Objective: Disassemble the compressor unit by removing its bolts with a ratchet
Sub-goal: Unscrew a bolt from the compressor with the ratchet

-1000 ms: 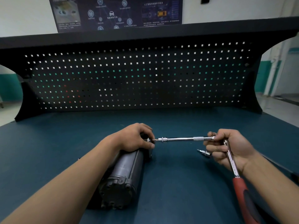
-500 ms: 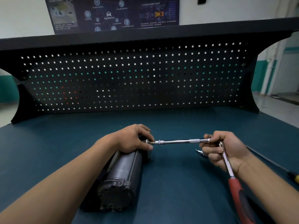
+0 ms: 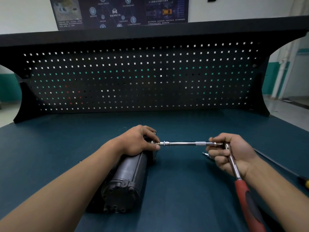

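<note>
Steadying the black compressor unit (image 3: 127, 174) lying on the blue workbench (image 3: 184, 190), your left hand (image 3: 138, 139) curls over its far end. Your right hand (image 3: 234, 154) grips the ratchet (image 3: 245, 195) near its head. The unit looks heavy and rigid; hold its barrel.

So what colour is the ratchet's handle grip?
Red with a black inlay; the ratchet handle shows best in the head view.

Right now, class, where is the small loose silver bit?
Head view: the silver bit lies on the benchtop, right of centre, beside the right hand, below the extension bar.
</note>
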